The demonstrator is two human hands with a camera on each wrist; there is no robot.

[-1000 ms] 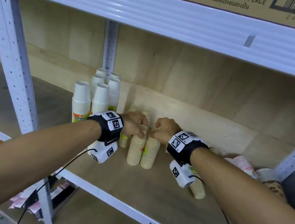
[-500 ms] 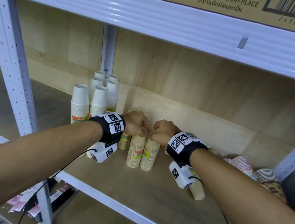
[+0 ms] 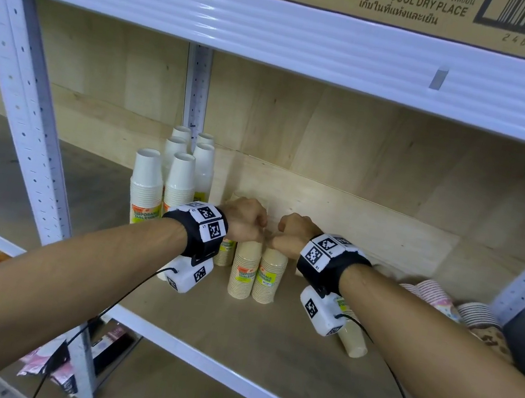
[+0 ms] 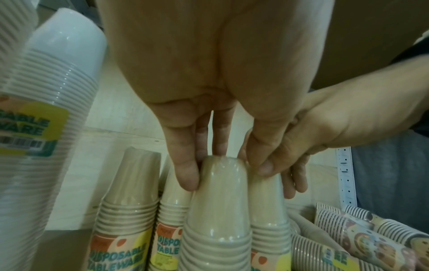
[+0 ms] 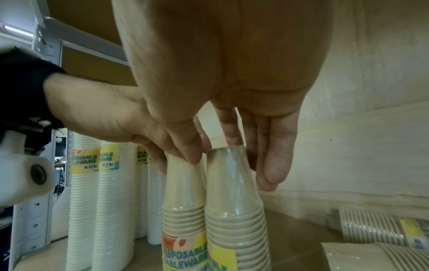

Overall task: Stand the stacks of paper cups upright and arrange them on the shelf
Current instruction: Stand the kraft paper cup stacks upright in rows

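Note:
Two beige cup stacks stand upright side by side mid-shelf, the left stack [image 3: 243, 272] and the right stack [image 3: 270, 278]. My left hand [image 3: 245, 218] pinches the top of the left stack [image 4: 218, 201] between thumb and fingers [image 4: 185, 176]. My right hand [image 3: 293, 235] grips the top of the right stack [image 5: 232, 183] the same way. The two hands touch each other. More beige stacks [image 4: 130, 201] stand upright just behind. Another beige stack [image 3: 352, 339] lies on its side under my right wrist.
Tall white cup stacks [image 3: 146, 186] stand upright at the left by the rear post [image 3: 196, 90]. Patterned cup stacks [image 3: 429, 292] lie on their sides at the far right. The shelf's front rail [image 3: 225, 370] runs below; cardboard boxes [image 3: 409, 1] sit overhead.
Both hands keep hold of the tops of the two beige stacks. The stacks stand in much the same spot; nothing was let go.

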